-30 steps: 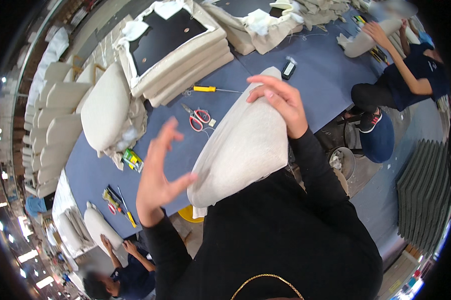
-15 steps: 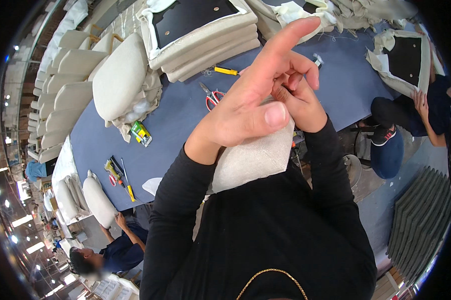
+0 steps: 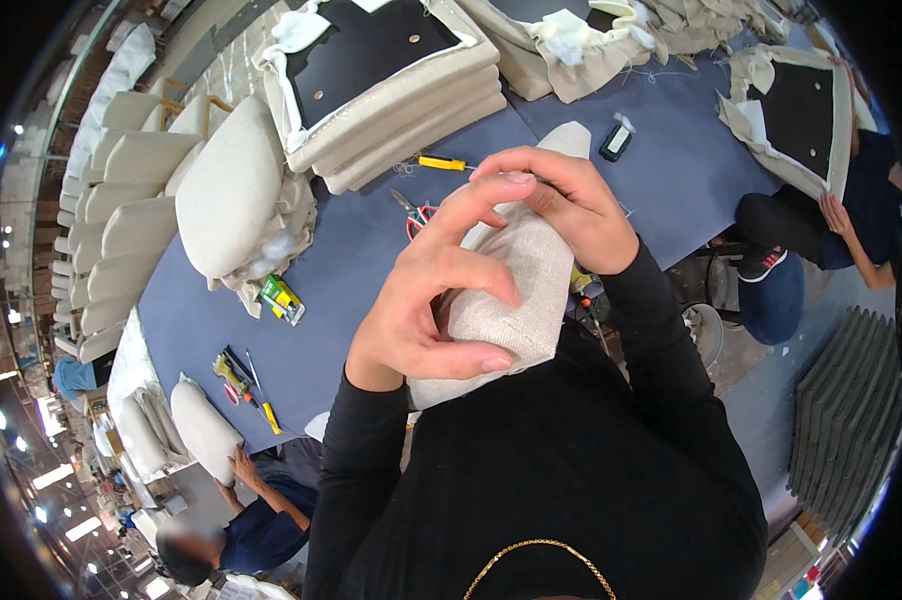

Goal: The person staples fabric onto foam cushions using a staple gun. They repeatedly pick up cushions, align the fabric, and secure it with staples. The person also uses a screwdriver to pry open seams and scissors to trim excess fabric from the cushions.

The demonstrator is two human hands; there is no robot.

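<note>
A beige fabric-covered cushion [image 3: 506, 315] leans against my front at the table edge, its narrow end pointing away from me. My left hand [image 3: 426, 290] is over its left side, fingers bent and spread, with the thumb near the lower edge. One left finger reaches up to the fingers of my right hand [image 3: 576, 205]. The right hand is closed over the cushion's upper right part, fingers bent at the fabric. Whether a thread or needle is between the fingertips cannot be made out. Red-handled scissors [image 3: 418, 218] lie just beyond my left hand.
Several upholstered panels are stacked [image 3: 411, 120] on the blue table [image 3: 361, 250]. A yellow-handled tool [image 3: 441, 162], a small black object [image 3: 617, 140], a green-yellow box [image 3: 282, 299] and hand tools [image 3: 246, 385] lie about. Co-workers hold a cushion [image 3: 206, 430] and a panel [image 3: 796, 125].
My left hand has come down from its raised, pointing pose; its fingers are now bent over the cushion. More of the cushion shows between my hands. The view has shifted slightly.
</note>
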